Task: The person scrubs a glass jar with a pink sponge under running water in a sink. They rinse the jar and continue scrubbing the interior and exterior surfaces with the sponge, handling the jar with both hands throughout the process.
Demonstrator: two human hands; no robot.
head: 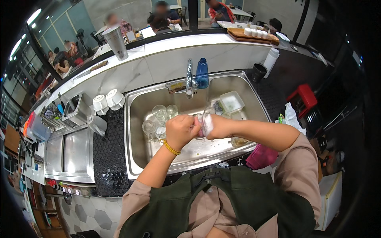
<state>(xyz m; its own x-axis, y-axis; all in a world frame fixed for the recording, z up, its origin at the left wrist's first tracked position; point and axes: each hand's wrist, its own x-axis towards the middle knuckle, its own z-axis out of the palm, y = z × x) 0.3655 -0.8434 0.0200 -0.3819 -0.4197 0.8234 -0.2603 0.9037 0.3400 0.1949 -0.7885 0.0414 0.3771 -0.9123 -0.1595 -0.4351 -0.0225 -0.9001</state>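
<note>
Over the stainless steel sink (190, 160), my two hands meet in front of the chrome faucet (189, 78). My left hand (182, 129), with a yellow cord at the wrist, is curled beside a clear glass; whether it grips the glass is hidden. Foam covers part of my right hand (219, 126), which is closed around the glass (209, 112). Something pinkish shows between the hands, mostly hidden. Several clear glasses (159, 113) stand in the sink's left part. A square plastic container (232, 102) with suds lies at the back right, and an amber-tinted glass (239, 141) lies near the right front.
A blue bottle (202, 74) stands behind the faucet. White cups (115, 99) and a metal pitcher (97, 125) are on the left counter. A black cup (259, 72) and a white bottle (271, 63) stand right. A magenta cloth (262, 156) hangs at the front edge. People sit beyond the ledge.
</note>
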